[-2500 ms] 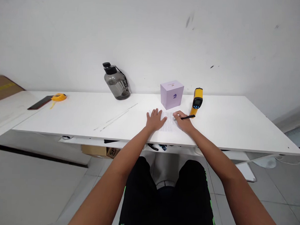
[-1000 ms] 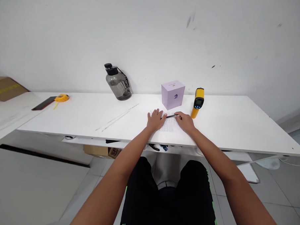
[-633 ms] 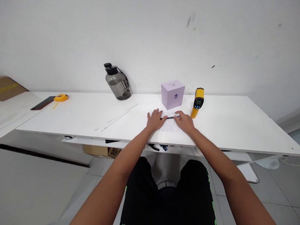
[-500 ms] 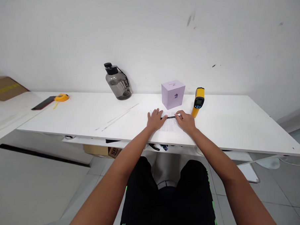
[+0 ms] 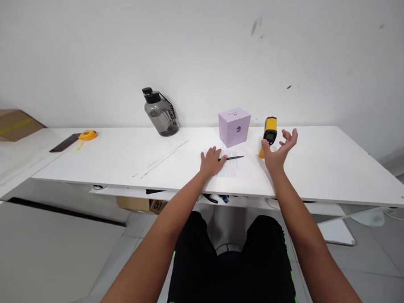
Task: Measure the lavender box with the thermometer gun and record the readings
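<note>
My left hand (image 5: 212, 162) lies flat with spread fingers on a sheet of paper (image 5: 228, 171) covered in faint writing. A black pen (image 5: 235, 158) rests on that sheet, its near end by my left thumb. Raised at the right, my right hand (image 5: 277, 154) has its fingers apart and holds nothing. Just behind it stands a yellow and black infrared thermometer (image 5: 270, 126) with a small screen; my thumb hides part of its handle. Whether the thumb touches it, I cannot tell.
A lilac box (image 5: 234, 127) stands behind the paper. Farther left, a grey water bottle (image 5: 161, 116) leans against the wall. A yellow tape measure (image 5: 88, 135), a dark flat object (image 5: 66, 143) and a cardboard box (image 5: 14, 124) are at the far left of the white desk (image 5: 331, 166).
My right hand has let go of the pen and moved right and up to the infrared thermometer, its fingers opening. The pen now lies on the paper. My left hand stays put.
</note>
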`<state>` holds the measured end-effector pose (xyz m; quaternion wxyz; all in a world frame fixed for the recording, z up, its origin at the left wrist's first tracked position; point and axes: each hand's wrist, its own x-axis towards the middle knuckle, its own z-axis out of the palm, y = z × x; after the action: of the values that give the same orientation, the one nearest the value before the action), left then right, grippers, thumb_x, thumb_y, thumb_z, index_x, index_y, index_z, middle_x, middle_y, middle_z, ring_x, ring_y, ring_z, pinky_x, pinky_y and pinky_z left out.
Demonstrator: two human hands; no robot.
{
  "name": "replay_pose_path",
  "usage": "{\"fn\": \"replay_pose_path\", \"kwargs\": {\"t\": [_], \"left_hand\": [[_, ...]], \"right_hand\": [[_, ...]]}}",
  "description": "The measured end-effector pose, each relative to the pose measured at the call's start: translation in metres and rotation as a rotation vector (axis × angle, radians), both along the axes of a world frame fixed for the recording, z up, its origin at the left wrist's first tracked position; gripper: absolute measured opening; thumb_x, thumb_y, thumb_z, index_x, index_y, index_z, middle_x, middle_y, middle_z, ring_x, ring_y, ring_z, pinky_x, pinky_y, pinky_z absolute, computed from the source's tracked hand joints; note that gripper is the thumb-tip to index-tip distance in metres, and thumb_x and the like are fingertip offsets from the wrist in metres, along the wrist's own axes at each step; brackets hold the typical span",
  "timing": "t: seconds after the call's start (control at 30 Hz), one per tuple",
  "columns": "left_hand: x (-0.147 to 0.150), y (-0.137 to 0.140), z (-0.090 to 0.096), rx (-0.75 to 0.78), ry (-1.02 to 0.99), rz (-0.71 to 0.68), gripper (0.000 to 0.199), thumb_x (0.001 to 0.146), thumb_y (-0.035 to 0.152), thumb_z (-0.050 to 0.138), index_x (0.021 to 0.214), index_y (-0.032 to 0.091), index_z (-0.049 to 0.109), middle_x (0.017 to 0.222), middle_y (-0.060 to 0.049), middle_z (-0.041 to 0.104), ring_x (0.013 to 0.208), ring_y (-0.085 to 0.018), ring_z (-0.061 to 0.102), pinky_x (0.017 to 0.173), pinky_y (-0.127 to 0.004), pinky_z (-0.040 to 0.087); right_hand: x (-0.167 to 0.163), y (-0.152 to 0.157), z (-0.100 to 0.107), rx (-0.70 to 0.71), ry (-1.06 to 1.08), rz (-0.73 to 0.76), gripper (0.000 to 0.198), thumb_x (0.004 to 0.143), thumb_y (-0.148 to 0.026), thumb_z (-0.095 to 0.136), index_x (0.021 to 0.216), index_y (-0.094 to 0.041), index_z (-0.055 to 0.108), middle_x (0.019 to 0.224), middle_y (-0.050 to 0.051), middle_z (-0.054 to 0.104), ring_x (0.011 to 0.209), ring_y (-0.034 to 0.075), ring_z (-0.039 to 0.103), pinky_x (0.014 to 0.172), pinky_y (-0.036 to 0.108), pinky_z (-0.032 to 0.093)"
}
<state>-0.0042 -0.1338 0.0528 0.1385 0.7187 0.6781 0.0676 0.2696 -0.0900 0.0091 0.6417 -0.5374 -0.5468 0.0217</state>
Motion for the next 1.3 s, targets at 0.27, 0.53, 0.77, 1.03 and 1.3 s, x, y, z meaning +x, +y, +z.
{"fn": "replay_pose_path", "kwargs": {"t": [0.27,0.53,0.77,1.03,1.3], "left_hand": [[0.0,0.0,0.002,-0.013,-0.007,-0.005,0.076,0.118,0.061,0.025,0.182,0.024,0.043,0.199,-0.008,0.025,0.188,-0.03,0.019,0.152,-0.061,0.013],[0.0,0.001,0.0,-0.009,-0.001,-0.001,0.076,0.118,0.061,0.025,0.182,0.024,0.044,0.199,-0.009,0.025,0.188,-0.031,0.018,0.152,-0.061,0.014],[0.003,0.001,0.0,0.0,0.005,-0.017,0.077,0.118,0.059,0.025,0.182,0.02,0.042,0.199,-0.013,0.023,0.188,-0.031,0.019,0.151,-0.063,0.013],[0.002,-0.002,0.005,-0.009,0.062,-0.022,0.073,0.116,0.048,0.033,0.183,0.021,0.041,0.199,-0.011,0.026,0.187,-0.028,0.022,0.152,-0.061,0.015],[0.003,0.0,0.001,0.003,0.015,0.005,0.073,0.118,0.059,0.028,0.181,0.025,0.045,0.198,-0.01,0.027,0.187,-0.029,0.022,0.152,-0.062,0.015]], "right_hand": [[-0.014,-0.006,0.01,-0.471,0.37,0.187,0.082,0.074,-0.049,0.089,0.147,-0.029,0.057,0.131,0.009,0.072,0.124,0.031,0.069,0.113,0.055,0.057],[-0.031,-0.02,0.032,-0.424,0.55,0.371,0.047,0.078,-0.054,0.092,0.103,-0.027,0.064,0.086,-0.004,0.069,0.081,0.017,0.067,0.077,0.033,0.059],[-0.095,-0.031,0.052,-0.452,1.031,0.407,0.045,0.093,-0.066,0.076,0.093,-0.029,0.051,0.065,-0.006,0.063,0.058,0.016,0.065,0.054,0.027,0.057],[-0.171,-0.036,0.051,-0.339,0.916,0.373,0.036,0.087,-0.052,0.078,0.101,-0.03,0.053,0.088,-0.002,0.071,0.083,0.019,0.074,0.08,0.033,0.066],[-0.13,-0.014,0.055,-0.416,0.995,0.564,0.04,0.069,-0.034,0.088,0.096,-0.028,0.059,0.072,-0.008,0.06,0.067,0.015,0.062,0.06,0.026,0.054]]}}
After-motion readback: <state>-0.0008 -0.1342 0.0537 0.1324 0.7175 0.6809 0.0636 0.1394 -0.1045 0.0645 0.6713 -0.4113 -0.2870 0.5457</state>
